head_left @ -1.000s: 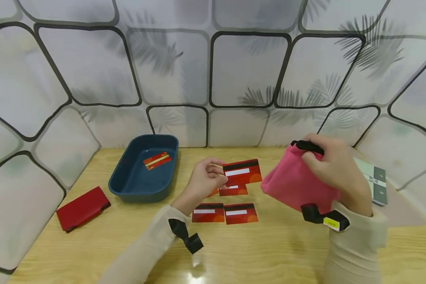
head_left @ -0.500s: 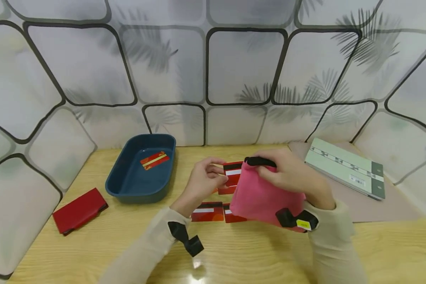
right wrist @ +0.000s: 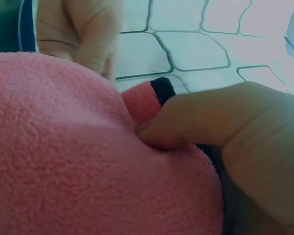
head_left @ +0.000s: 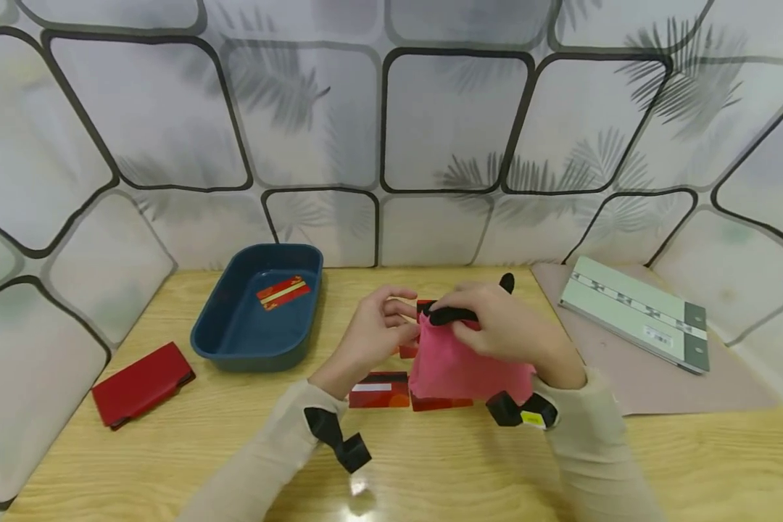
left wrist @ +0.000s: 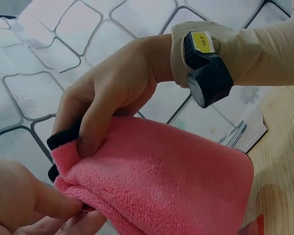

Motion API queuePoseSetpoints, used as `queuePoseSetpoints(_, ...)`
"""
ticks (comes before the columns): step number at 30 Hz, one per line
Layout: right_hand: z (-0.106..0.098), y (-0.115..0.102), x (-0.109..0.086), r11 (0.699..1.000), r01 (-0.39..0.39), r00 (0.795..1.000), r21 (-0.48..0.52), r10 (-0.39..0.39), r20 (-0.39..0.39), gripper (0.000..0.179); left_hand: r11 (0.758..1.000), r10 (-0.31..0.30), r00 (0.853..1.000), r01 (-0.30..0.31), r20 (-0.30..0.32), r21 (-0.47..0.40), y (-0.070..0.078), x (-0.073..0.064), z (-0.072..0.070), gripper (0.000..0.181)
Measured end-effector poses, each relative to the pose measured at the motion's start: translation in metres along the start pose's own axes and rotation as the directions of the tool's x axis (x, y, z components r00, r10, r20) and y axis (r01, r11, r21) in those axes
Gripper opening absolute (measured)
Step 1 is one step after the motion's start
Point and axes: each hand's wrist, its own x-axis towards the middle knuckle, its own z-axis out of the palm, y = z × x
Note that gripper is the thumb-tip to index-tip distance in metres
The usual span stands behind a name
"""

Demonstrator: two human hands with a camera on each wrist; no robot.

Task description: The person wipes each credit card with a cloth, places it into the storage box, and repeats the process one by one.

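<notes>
Pink pouch [head_left: 460,366] gripped at its black rim by right hand [head_left: 505,326], left hand [head_left: 372,335] pinching alongside

Both forearms angle inward, left hand [head_left: 373,328] and right hand [head_left: 504,328] pinching, fingers curled.

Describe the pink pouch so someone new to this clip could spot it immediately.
Start at the wooden table, then go to its middle, where both hands meet. The pink pouch hangs there from the right hand, over the flat red cards. It is the only soft, fleecy thing, and its mouth is edged in black.
</notes>
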Motion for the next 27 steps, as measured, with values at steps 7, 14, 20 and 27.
queuePoseSetpoints(7,0.009,-0.002,0.0,0.999,-0.007,1.0,-0.045,0.006,-0.01,0.028,0.999,0.026,0.998,-0.029,0.063,0.037,-0.002,-0.002,-0.003,0.041)
queuePoseSetpoints(14,0.013,-0.002,0.0,0.997,-0.019,0.999,-0.068,0.016,-0.033,0.024,0.999,0.03,0.996,-0.031,0.081,0.015,-0.006,-0.001,-0.003,0.037)
queuePoseSetpoints(20,0.008,0.004,0.0,0.998,-0.026,0.999,-0.062,0.023,-0.044,0.02,0.999,-0.023,0.999,0.024,0.04,-0.023,-0.005,0.002,-0.003,0.037)
queuePoseSetpoints(27,-0.001,0.009,-0.001,0.992,-0.084,0.996,-0.091,0.08,-0.043,0.022,0.997,-0.027,1.0,0.027,-0.003,-0.069,-0.004,0.005,-0.007,0.037)
